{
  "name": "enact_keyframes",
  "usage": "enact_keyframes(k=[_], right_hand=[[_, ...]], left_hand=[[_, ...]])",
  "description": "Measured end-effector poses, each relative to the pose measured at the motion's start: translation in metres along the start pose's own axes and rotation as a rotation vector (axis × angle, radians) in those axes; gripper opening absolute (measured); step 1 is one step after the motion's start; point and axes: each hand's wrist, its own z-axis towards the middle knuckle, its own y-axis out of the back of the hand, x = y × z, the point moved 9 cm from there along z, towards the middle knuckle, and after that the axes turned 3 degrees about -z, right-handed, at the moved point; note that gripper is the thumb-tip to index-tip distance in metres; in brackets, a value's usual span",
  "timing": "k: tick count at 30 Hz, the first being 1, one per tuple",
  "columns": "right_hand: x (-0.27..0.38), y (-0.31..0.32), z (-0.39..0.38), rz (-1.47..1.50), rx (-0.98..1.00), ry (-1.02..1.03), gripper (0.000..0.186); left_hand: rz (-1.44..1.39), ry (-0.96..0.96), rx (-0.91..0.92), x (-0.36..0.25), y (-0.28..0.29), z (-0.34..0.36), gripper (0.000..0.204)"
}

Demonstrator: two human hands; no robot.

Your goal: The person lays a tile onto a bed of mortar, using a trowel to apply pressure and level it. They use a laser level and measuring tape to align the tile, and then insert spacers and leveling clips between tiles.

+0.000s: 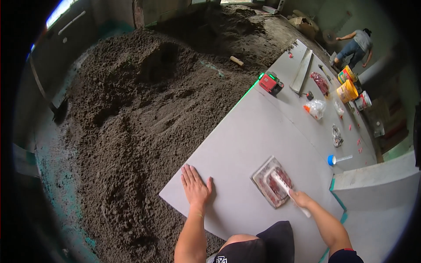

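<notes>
R hand (299, 199) on tool handle (281, 182), plate (265, 186) fwd-L, prob. touching tile (245, 140)

Dim overall; glare at upper-left opening (60, 12); edges bent, corners black.

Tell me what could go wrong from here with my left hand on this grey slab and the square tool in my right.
Your left hand is near the corner of the grey slab, beside loose dark material, so hard pressure might unsettle it. If your right hand tips the square tool, its edge could mark the surface. A knock might topple the red device near the edge.
</notes>
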Motion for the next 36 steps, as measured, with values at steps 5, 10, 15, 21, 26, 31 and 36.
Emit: enact_keyframes(k=[5, 10, 15, 21, 26, 31, 36], right_hand=[[0.073, 0.095, 0.071, -0.327, -0.170, 0.124, 0.057], [0.227, 0.197, 0.205, -0.199, -0.362, 0.353, 0.038], [0.349, 0.248, 0.297, -0.256, -0.431, 0.486, 0.029], [0.390, 0.260, 0.349, -0.481, -0.272, 0.263, 0.034], [0.409, 0.254, 0.362, -0.742, -0.294, 0.409, 0.043], [0.404, 0.253, 0.383, -0.891, -0.288, 0.348, 0.050], [0.404, 0.250, 0.391, -0.967, -0.227, 0.367, 0.052]], left_hand=[[-0.091, 0.101, 0.087, 0.010, -0.007, 0.012, 0.084], [-0.034, 0.173, 0.185, 0.016, -0.022, 0.017, 0.083], [-0.006, 0.180, 0.264, 0.019, -0.034, 0.016, 0.086], [0.023, 0.195, 0.306, 0.021, -0.041, 0.015, 0.088], [0.080, 0.126, 0.246, 0.019, -0.039, 0.016, 0.088], [0.065, 0.129, 0.263, 0.020, -0.042, 0.014, 0.086], [0.079, 0.176, 0.328, 0.024, -0.049, 0.012, 0.085]])
